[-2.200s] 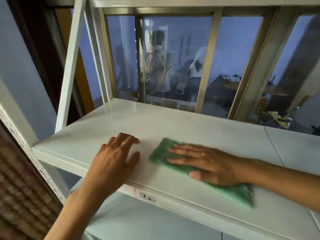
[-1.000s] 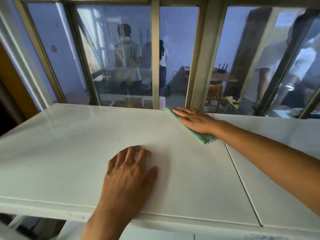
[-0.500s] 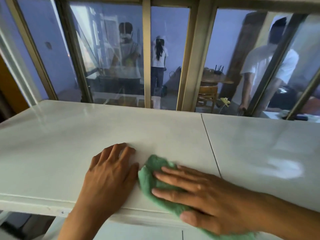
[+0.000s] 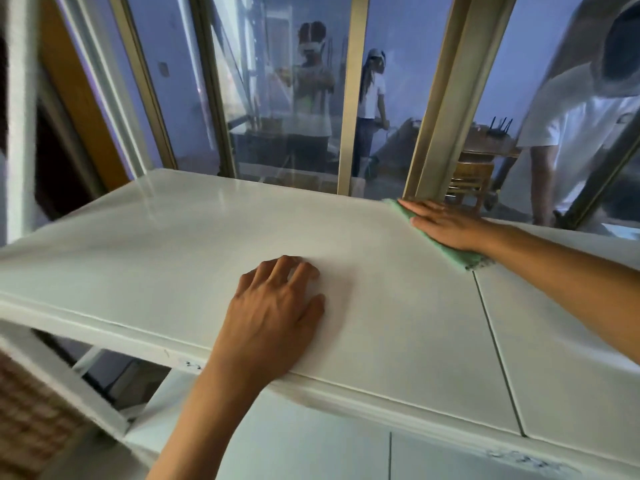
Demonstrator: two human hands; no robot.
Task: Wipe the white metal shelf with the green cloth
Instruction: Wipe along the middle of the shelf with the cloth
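Note:
The white metal shelf point(image 4: 173, 244) spreads across the view, its top made of two panels with a seam at the right. My right hand point(image 4: 446, 225) lies flat on the green cloth point(image 4: 459, 259) at the shelf's far edge, close to the window frame. The cloth shows along the hand's left side and beyond the wrist; the rest is hidden under the palm. My left hand point(image 4: 273, 313) rests palm down near the shelf's front edge, fingers spread, holding nothing.
A window with tan frame posts point(image 4: 440, 98) stands right behind the shelf's far edge. A lower white shelf point(image 4: 311, 445) shows below the front lip. A white upright post point(image 4: 20, 116) rises at the left. People are seen through the glass.
My right hand has pushed the green cloth from the front edge beside my left hand out to the far edge by the window. My left hand has stayed in place.

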